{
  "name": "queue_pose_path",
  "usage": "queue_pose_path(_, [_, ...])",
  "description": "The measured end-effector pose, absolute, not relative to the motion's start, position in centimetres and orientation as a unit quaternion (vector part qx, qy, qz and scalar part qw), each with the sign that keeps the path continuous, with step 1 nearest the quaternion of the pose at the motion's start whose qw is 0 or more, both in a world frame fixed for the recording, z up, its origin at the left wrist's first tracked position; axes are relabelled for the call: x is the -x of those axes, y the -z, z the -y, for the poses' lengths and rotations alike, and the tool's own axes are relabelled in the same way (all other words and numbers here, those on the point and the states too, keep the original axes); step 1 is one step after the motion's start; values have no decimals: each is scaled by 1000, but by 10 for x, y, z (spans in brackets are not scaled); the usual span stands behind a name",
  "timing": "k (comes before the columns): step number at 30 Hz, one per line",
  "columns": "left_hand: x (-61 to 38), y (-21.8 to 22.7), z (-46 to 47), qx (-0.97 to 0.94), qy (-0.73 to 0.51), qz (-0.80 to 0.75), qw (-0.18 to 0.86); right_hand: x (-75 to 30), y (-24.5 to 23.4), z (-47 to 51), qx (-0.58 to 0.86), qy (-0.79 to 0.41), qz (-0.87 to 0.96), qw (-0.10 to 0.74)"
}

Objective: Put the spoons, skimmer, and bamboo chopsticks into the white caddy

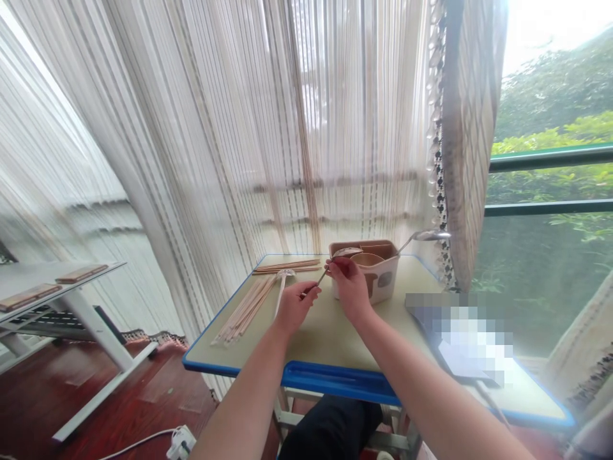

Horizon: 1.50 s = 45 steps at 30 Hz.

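Observation:
My left hand [297, 303] is closed around the lower end of a thin metal utensil handle [324, 276] that slants up to the right. At its upper end, my right hand [349, 281] pinches the same handle, in front of a utensil box [385, 281] with brown compartments. A shiny oval spoon bowl [347, 252] shows just above the right fingers; I cannot tell whether it joins the held handle. Out of the box's right side leans a metal ladle [431, 236]. Beside my left hand lies a slotted metal spoon [286, 275].
Bundled wooden chopsticks [246, 310] lie left on the blue-edged table [316, 348], with more chopsticks [287, 266] along its back. A blurred-out object [464, 338] is at the right. Curtains [215, 128] hang behind. Another table [90, 284] stands left; a power strip [182, 442] is on the floor.

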<state>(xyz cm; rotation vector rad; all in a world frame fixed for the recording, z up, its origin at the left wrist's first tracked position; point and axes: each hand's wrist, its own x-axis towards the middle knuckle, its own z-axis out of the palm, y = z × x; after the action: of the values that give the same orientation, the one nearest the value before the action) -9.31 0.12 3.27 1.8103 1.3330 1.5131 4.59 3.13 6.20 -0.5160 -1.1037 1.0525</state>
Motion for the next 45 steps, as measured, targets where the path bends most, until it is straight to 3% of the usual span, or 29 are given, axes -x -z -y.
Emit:
queue_pose_path(20, [65, -37, 5, -628, -549, -472, 286, -76, -95, -22, 247, -428, 495, 715])
queue_pose_path(26, [40, -69, 0, -686, -510, -468, 226, -94, -103, -25, 250, -380, 466, 759])
queue_pose_path(33, [-17, -133, -9, -768, -487, -353, 217, -149, -150, -15, 245, -215, 368, 871])
queue_pose_path(39, [-60, -179, -47, -800, -460, -288, 257, -199, -199, -20, 248, -185, 475, 824])
queue_pose_path(45, [-86, -177, -76, -830, -420, -290, 226, -231, -193, -43, 287, -198, 490, 799])
